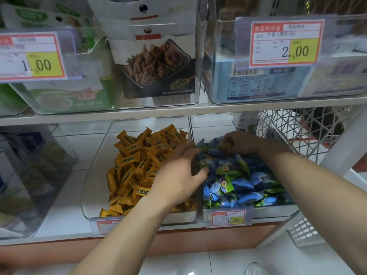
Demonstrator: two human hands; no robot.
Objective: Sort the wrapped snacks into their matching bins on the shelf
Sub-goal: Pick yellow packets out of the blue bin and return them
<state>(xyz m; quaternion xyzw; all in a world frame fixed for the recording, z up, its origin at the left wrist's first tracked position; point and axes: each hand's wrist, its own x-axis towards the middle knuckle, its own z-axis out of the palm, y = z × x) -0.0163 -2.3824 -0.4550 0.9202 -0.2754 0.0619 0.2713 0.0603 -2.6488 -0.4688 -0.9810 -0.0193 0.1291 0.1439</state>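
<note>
Two clear bins stand side by side on the lower shelf. The left bin [93, 175] is full of orange wrapped snacks [139, 161]. The right bin [278, 212] holds a mix of blue and green wrapped snacks [244, 185]. My left hand [178, 175] reaches over the wall between the bins, and its fingers and thumb pinch a green wrapped snack [204, 161] at the left edge of the blue and green pile. My right hand [240, 142] is at the back of the right bin, its fingers curled down into the wrappers, gripping a small orange-brown wrapped snack [225, 145].
A white lattice basket [297, 132] stands to the right of the bins. Above, the upper shelf [178, 111] carries clear boxes of packaged goods [155, 62] with price tags [286, 43]. More clear bins [29, 175] stand at the left. A white shoe [255, 269] shows on the tiled floor.
</note>
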